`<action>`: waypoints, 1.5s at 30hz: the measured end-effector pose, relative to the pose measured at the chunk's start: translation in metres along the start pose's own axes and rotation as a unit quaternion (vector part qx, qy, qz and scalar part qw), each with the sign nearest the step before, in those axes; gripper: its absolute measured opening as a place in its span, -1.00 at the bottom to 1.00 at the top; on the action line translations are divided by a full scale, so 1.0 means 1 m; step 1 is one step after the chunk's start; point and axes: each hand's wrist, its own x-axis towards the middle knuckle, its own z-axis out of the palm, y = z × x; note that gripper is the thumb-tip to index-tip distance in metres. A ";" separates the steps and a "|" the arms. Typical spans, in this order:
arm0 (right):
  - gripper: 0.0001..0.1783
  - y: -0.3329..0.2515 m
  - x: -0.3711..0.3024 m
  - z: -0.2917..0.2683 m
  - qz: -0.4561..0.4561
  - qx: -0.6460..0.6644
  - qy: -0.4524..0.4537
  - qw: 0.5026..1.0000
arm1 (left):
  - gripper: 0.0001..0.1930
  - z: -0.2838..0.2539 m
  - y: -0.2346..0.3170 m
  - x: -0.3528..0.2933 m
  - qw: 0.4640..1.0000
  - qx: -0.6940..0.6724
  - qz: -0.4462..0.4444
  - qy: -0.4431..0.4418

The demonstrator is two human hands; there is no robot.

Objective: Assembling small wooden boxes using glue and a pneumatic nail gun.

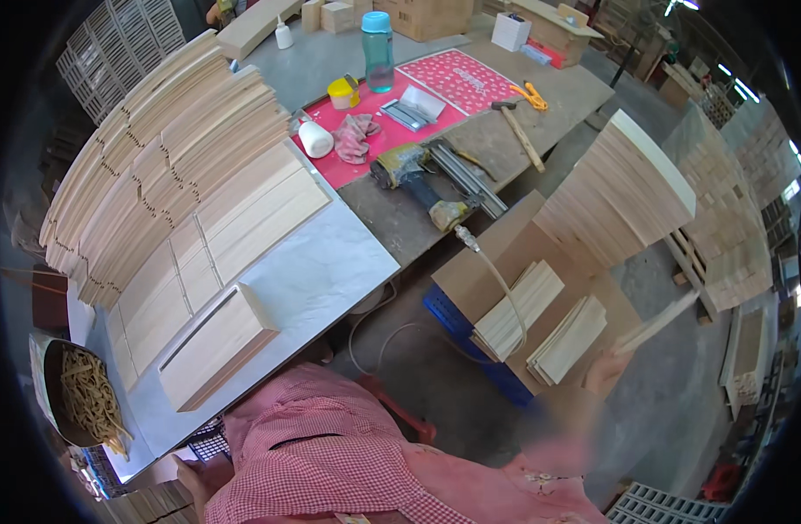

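Observation:
Out to the right, my right hand (603,371) is closed on a thin wooden board (660,321), blurred by motion. Close by, two stacks of thin wooden slats (568,341) lie on cardboard over a blue crate (448,313). My left hand (198,479) hangs low at the table's near edge, beside a dark plastic basket (210,441) and a pale flat piece (162,472); its fingers are mostly hidden. A slotted wooden box (221,349) rests at the front of the white-covered table (335,258), with flat wooden panels (261,210) behind it.
Tall stacks of grooved boards (169,166) fill the table's left side. A nail gun (426,188) with an air hose, a hammer (520,137) and a blue bottle (377,52) occupy the far bench. Boards (618,192) are piled at right. A bowl of tan strips (86,393) stands left.

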 end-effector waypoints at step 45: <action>-0.86 -0.610 -0.312 -0.144 -0.712 0.371 -0.506 0.315 | -0.55 0.050 0.337 -0.070 0.885 -0.018 0.427 -0.186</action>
